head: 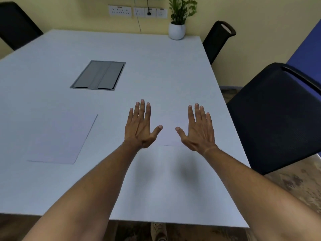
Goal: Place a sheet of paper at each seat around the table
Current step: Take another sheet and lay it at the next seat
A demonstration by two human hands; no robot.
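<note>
A white table (156, 70) fills the view. One sheet of paper (64, 138) lies flat on it at the left. A second sheet (169, 134) lies near the right edge, partly hidden under my hands. My left hand (140, 126) and my right hand (199, 129) are spread flat, palms down, over this sheet, fingers apart, holding nothing. Whether they touch the sheet I cannot tell. A black chair (281, 115) stands at the table's right side, close to this sheet.
A grey cable hatch (99, 75) is set into the table's middle. A potted plant (177, 30) stands at the far right corner. Another black chair (217, 40) is at the far right, and one (15, 23) at the far left. Wall sockets (137, 12) are behind.
</note>
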